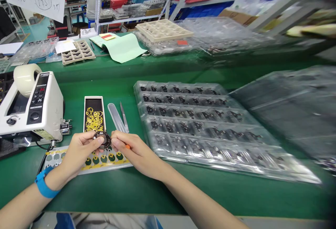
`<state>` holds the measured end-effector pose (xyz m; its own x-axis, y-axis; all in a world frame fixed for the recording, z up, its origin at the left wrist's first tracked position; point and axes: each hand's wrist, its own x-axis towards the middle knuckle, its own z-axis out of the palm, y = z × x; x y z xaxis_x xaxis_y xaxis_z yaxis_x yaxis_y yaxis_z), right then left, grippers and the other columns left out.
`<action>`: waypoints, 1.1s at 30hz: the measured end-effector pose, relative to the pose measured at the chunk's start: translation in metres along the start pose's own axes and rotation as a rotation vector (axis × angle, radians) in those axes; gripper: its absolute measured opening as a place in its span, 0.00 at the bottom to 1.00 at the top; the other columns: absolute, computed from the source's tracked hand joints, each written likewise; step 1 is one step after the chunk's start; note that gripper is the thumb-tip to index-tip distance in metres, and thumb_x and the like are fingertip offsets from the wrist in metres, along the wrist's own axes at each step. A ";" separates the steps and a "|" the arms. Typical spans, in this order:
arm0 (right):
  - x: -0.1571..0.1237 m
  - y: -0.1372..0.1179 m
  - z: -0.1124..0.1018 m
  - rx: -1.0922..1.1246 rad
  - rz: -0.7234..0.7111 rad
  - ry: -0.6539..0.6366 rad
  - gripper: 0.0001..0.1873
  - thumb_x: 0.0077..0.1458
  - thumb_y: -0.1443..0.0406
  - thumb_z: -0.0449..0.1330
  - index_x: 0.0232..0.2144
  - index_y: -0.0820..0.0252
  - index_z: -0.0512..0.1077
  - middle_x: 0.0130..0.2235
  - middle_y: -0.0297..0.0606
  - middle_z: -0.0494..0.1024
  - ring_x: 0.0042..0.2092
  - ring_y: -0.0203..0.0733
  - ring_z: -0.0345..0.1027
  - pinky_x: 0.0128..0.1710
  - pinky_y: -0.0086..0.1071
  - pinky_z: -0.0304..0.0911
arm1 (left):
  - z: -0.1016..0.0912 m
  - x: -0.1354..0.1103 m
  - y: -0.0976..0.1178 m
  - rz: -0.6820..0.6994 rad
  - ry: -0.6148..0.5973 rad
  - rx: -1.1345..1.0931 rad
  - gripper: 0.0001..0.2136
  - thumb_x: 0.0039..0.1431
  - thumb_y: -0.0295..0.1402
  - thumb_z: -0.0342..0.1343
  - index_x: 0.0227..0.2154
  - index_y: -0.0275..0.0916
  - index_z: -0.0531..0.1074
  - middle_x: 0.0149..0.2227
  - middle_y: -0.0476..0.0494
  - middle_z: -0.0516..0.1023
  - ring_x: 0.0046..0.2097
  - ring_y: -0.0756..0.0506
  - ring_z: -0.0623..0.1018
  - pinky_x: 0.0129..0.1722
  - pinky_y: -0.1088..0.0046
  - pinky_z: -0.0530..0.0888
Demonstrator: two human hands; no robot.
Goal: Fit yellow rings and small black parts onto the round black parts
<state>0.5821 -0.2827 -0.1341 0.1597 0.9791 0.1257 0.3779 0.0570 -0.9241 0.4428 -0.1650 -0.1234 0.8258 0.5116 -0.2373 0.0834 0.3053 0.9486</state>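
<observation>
My left hand (pixel 78 152) pinches a small round dark part (pixel 102 139) between thumb and fingers, just above a sheet of yellow-and-black round stickers (pixel 110 159). My right hand (pixel 133 152) is closed beside it, fingertips touching the part's right edge, with a small orange-tipped tool (pixel 127 147) showing under the fingers. A blue band is on my left wrist. Behind the hands lies a narrow black tray of yellow rings (pixel 94 114), with a clear strip (pixel 115 116) and metal tweezers (pixel 124 116) next to it.
A white tape dispenser machine (pixel 34 110) stands at the left. A clear blister tray of dark parts (pixel 204 124) fills the right of the green bench, with more trays (pixel 294 106) beyond. Beige trays (pixel 78 52), green paper and people stand farther back.
</observation>
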 end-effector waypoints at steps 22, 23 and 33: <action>-0.001 0.001 0.005 -0.069 -0.122 0.007 0.22 0.68 0.53 0.40 0.24 0.56 0.51 0.25 0.29 0.56 0.26 0.34 0.49 0.26 0.29 0.48 | -0.002 -0.001 0.004 0.059 -0.025 0.128 0.17 0.50 0.45 0.64 0.23 0.33 0.73 0.22 0.51 0.66 0.24 0.53 0.63 0.23 0.78 0.62; -0.001 0.000 0.005 -0.082 -0.138 0.002 0.21 0.68 0.54 0.40 0.24 0.56 0.50 0.24 0.29 0.56 0.26 0.34 0.49 0.26 0.29 0.48 | -0.002 -0.001 0.004 0.067 -0.026 0.138 0.17 0.50 0.45 0.63 0.23 0.34 0.72 0.21 0.51 0.65 0.24 0.53 0.63 0.23 0.78 0.61; 0.001 -0.005 0.008 -0.094 0.060 0.117 0.17 0.62 0.58 0.50 0.23 0.57 0.54 0.23 0.29 0.58 0.26 0.34 0.50 0.25 0.29 0.45 | 0.005 0.000 0.005 0.024 -0.006 0.190 0.15 0.47 0.42 0.65 0.21 0.35 0.71 0.18 0.51 0.68 0.21 0.52 0.67 0.21 0.77 0.65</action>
<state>0.5734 -0.2807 -0.1322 0.2875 0.9506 0.1173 0.4477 -0.0251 -0.8939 0.4465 -0.1676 -0.1178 0.8319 0.5123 -0.2135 0.1671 0.1358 0.9766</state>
